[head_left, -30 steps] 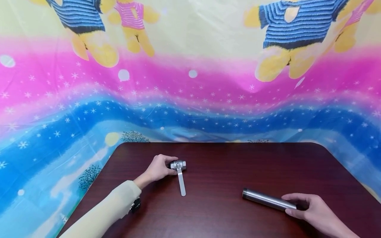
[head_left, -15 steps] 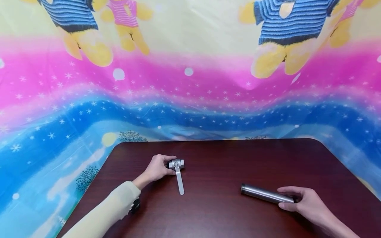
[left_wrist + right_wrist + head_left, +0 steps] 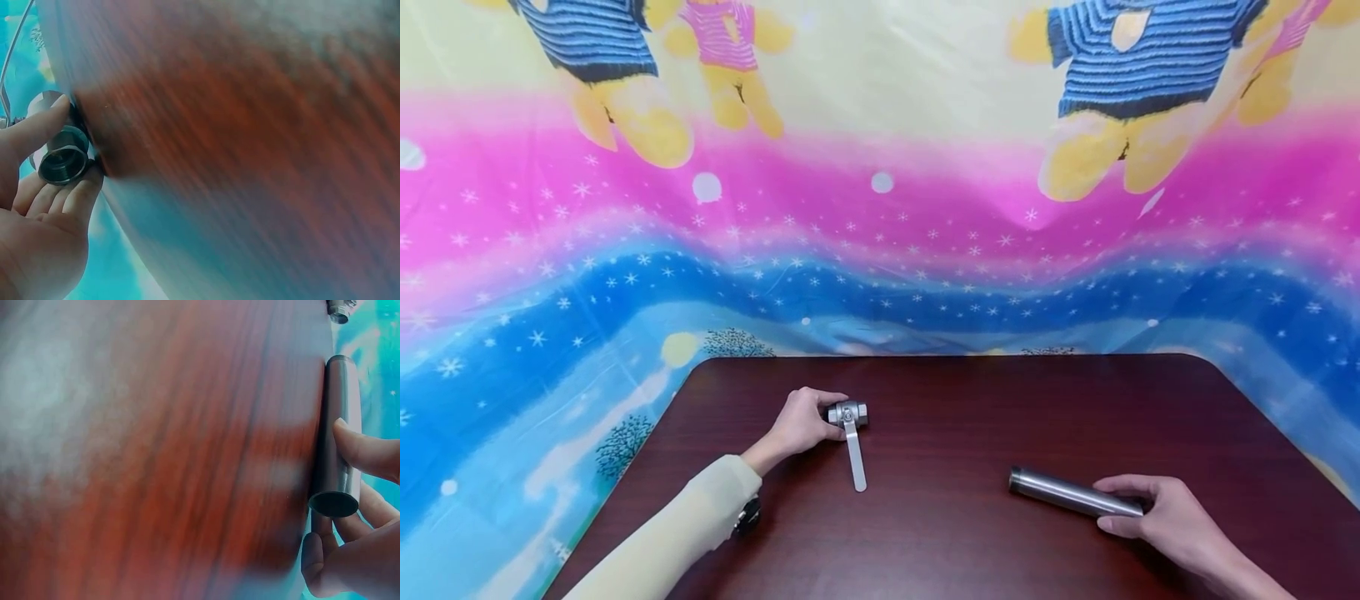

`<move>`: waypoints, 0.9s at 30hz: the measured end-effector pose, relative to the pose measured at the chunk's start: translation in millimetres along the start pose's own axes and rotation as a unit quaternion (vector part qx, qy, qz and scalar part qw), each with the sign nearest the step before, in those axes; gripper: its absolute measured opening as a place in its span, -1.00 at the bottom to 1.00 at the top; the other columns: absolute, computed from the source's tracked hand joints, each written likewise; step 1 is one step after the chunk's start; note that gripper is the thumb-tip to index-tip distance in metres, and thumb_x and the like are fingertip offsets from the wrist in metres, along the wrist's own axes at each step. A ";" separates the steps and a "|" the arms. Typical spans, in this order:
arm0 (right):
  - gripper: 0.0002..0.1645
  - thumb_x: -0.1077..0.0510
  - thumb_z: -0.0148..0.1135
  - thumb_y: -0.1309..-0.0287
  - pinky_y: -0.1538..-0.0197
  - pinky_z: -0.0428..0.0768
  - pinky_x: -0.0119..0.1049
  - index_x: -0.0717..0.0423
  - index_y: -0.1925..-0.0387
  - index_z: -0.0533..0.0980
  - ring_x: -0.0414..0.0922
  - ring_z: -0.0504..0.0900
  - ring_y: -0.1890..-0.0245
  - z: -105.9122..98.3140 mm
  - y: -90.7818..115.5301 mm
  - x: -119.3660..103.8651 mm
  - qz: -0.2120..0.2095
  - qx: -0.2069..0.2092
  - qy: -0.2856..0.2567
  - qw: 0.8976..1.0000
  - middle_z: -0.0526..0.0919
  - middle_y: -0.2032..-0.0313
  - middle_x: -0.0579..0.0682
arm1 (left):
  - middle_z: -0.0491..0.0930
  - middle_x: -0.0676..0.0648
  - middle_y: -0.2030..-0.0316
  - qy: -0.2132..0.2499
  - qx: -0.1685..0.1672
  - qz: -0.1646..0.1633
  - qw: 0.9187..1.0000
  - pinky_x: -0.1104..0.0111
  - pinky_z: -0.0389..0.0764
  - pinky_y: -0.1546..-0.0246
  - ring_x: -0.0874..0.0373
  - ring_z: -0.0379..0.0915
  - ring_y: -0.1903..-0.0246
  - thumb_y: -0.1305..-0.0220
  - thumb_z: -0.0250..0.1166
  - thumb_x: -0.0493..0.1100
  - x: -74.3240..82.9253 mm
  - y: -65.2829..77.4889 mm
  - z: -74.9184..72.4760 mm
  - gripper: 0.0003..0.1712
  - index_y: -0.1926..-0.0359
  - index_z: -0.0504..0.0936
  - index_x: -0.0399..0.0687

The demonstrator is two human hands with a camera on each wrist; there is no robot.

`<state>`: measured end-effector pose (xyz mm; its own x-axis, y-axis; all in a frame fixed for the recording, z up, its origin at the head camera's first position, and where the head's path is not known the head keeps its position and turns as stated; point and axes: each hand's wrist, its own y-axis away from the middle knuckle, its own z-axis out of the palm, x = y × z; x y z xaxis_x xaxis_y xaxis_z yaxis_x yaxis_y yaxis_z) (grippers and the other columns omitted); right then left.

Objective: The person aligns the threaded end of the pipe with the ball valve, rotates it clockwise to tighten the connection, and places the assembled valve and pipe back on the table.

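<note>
A metal ball valve point(image 3: 850, 412) with a long flat lever handle point(image 3: 857, 462) is at the left of the table, the lever pointing toward the near side. My left hand point(image 3: 797, 423) grips its left end between thumb and fingers; the left wrist view shows the open threaded end of the valve point(image 3: 64, 164) facing the camera. At the right lies a steel pipe point(image 3: 1067, 493), slightly slanted, its far end threaded. My right hand point(image 3: 1168, 517) holds the near end, with the thumb point(image 3: 359, 447) pressed along the pipe point(image 3: 340, 437) in the right wrist view.
Both things are at the dark red-brown wooden table point(image 3: 940, 533), with rounded far corners. Behind it hangs a colourful curtain point(image 3: 880, 233) printed with bears and snowflakes. A dark band point(image 3: 747, 517) sits at the left wrist.
My right hand has shifted slightly left along the pipe, now covering a bit more of its near end. The left hand and valve stay in place; the head view sways a little.
</note>
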<state>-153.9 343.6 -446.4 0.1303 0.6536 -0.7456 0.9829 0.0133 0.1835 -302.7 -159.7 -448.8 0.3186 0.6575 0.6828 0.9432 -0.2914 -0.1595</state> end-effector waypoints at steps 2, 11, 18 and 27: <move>-0.37 0.09 0.65 -0.06 0.29 0.53 -0.30 0.26 -0.15 0.67 -0.06 0.55 0.27 -0.3 0.1 -0.9 0.002 -0.002 -0.004 1.000 0.72 0.12 -0.01 | 0.79 -0.07 0.09 0.000 0.002 -0.001 1.000 0.25 0.69 0.17 0.18 0.65 0.24 0.10 0.70 -0.36 0.7 -0.3 -0.9 -0.33 -0.14 0.79 -0.15; -0.33 0.07 0.60 -0.15 0.31 0.60 -0.28 0.29 -0.23 0.61 -0.09 0.62 0.28 -7.3 6.0 -8.1 -0.012 -0.003 -0.051 0.999 0.74 0.12 0.05 | 0.79 0.00 0.18 0.010 0.005 -0.005 1.000 0.23 0.68 0.21 0.17 0.63 0.29 0.16 0.75 -0.31 4.3 -1.7 -6.9 -0.42 0.00 0.85 -0.06; -0.34 0.06 0.61 -0.15 0.33 0.64 -0.27 0.27 -0.22 0.63 -0.13 0.65 0.28 -8.8 7.4 -18.0 -0.032 0.049 -0.058 0.997 0.74 0.06 0.10 | 0.79 -0.04 0.19 0.065 0.000 -0.015 0.998 0.29 0.70 0.23 0.16 0.70 0.29 0.20 0.73 -0.36 6.8 0.1 -9.6 -0.41 0.02 0.85 -0.10; -0.37 0.09 0.65 -0.10 0.39 0.58 -0.32 0.21 -0.19 0.67 -0.19 0.62 0.36 -4.9 3.5 -30.6 -0.077 0.102 -0.057 0.990 0.77 0.17 0.04 | 0.79 -0.20 0.16 0.249 -0.026 -0.028 0.968 0.26 0.75 0.12 0.00 0.77 0.13 0.11 0.63 -0.48 21.8 7.2 -17.5 -0.35 -0.12 0.74 -0.33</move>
<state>-155.1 327.4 -419.8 -0.0199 0.5667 -0.8237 0.9966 -0.0550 -0.0619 -290.7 -159.6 -422.6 0.1695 0.2607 0.9504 0.9474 -0.3086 -0.0843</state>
